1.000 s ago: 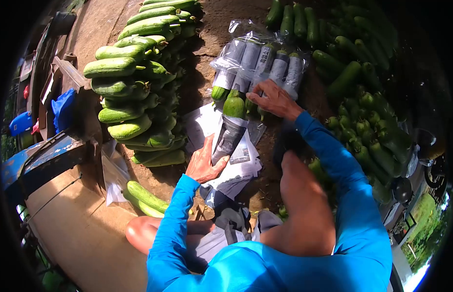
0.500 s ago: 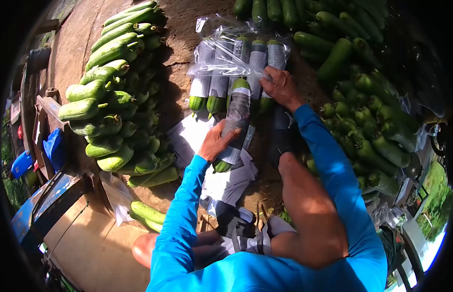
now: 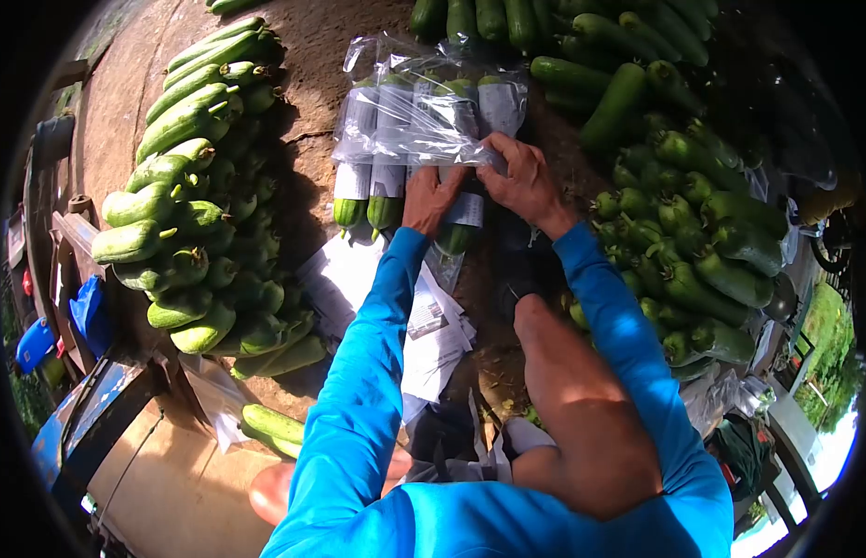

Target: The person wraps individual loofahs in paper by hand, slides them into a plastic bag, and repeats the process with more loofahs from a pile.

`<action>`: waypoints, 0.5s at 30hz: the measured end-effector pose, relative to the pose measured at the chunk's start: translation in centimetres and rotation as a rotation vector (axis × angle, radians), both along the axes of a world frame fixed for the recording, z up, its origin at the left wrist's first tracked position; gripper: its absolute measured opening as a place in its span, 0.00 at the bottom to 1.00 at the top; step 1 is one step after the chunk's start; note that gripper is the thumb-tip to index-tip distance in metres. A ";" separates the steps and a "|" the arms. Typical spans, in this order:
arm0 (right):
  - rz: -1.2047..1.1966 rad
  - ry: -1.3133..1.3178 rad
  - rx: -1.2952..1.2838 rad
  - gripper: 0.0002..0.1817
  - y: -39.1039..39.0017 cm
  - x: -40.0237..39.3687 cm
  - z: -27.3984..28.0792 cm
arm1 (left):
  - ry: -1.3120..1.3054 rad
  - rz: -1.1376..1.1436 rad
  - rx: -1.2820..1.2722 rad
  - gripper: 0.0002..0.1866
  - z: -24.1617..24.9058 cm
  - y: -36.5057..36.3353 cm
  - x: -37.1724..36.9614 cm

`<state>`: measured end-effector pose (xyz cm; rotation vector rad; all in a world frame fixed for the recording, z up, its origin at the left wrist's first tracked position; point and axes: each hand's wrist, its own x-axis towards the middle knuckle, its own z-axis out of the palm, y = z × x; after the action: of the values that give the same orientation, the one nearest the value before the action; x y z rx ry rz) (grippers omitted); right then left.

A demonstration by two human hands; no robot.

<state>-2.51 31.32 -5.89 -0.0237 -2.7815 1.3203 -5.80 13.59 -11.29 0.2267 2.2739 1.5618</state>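
Observation:
A clear plastic bag (image 3: 410, 139) lies over a row of several long green gourds wrapped in printed paper. The lower ends of the wrapped gourds (image 3: 351, 191) stick out of its mouth. At the mouth, my left hand (image 3: 431, 197) is closed around a paper-wrapped gourd (image 3: 464, 210), whose upper part reaches under the plastic; my fingertips are partly hidden there. Just to its right, my right hand (image 3: 528, 186) pinches the bag's edge near the rightmost wrapped gourd (image 3: 498, 104).
Loose printed paper sheets (image 3: 431, 349) lie on the ground below the bag. A long pile of unwrapped gourds (image 3: 182, 223) runs along the left. More gourds (image 3: 689, 228) are heaped on the right and at the top. Two gourds (image 3: 273, 428) lie at lower left.
My left hand has moved up with the wrapped gourd, whose upper part has gone under the plastic. My right hand stays at the bag's edge. The view has shifted slightly.

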 end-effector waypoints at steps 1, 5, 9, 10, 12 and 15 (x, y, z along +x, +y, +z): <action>-0.004 0.016 -0.027 0.17 0.0 0.1 0.4 | -0.001 -0.001 0.003 0.26 -0.5 0.5 -0.5; -0.100 -0.004 -0.032 0.18 0.2 0.7 1.6 | -0.082 -0.010 0.090 0.24 -1.6 2.7 -1.2; -0.143 -0.034 -0.073 0.19 0.1 2.3 2.6 | 0.093 -0.175 0.178 0.25 -5.0 4.1 -1.7; -0.166 -0.058 -0.120 0.20 0.0 2.6 2.6 | 0.012 -0.203 0.164 0.24 -4.0 4.5 -1.7; -0.188 -0.063 -0.133 0.19 -0.4 3.4 2.4 | -0.096 -0.279 -0.002 0.29 -3.0 5.1 -1.8; -0.215 -0.136 -0.233 0.19 -0.1 3.9 1.8 | 0.008 -0.315 -0.094 0.30 -3.0 5.9 -1.3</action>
<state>1.41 31.20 -4.11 -0.4254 -2.6179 1.6285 -7.14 19.45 -14.32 0.5372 2.1832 1.2930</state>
